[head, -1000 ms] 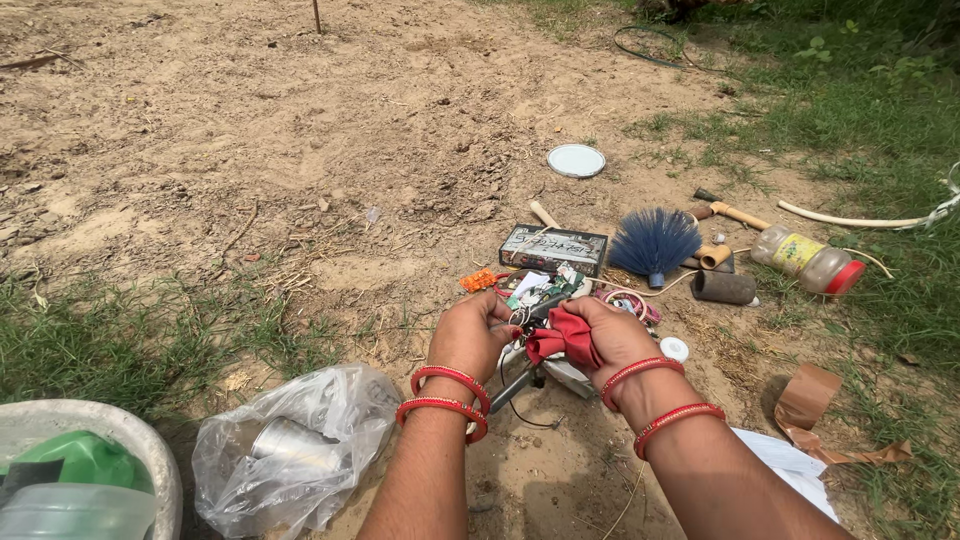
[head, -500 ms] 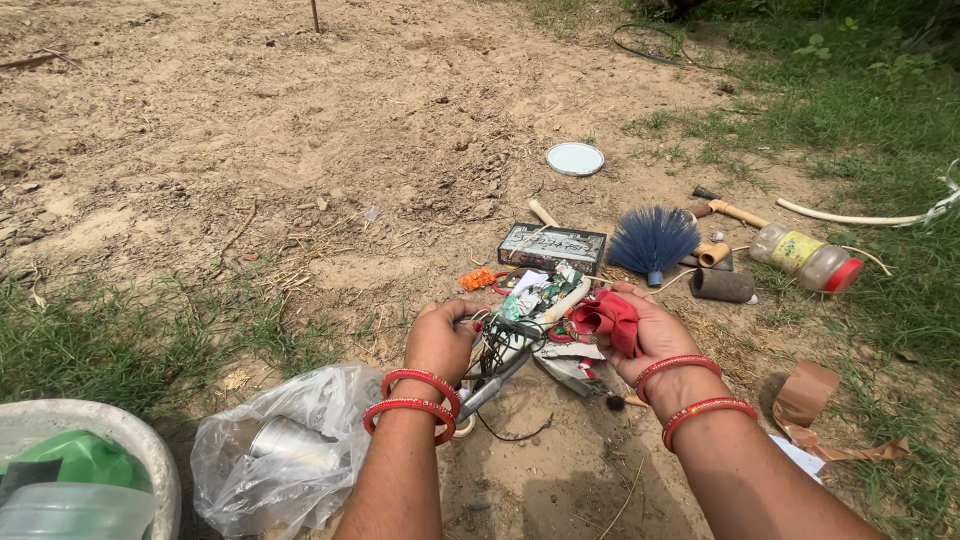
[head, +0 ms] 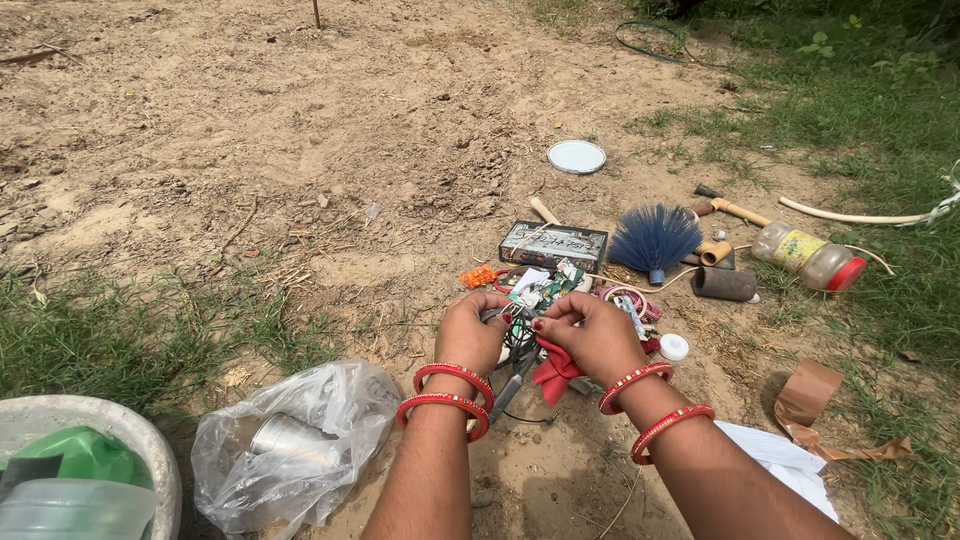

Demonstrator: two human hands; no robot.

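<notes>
Both the left hand (head: 470,335) and right hand (head: 590,335) pinch a half-hidden tangle of wires (head: 520,340), just before the blue brush (head: 655,240), knuckles up.

Four red bangles (head: 452,389), one blue brush (head: 655,240), one bottle (head: 810,258).

Left hand (head: 468,335) and right hand (head: 592,335) pinch green circuit board (head: 535,292) over red cloth (head: 553,368), blue brush (head: 655,240) beyond
</notes>
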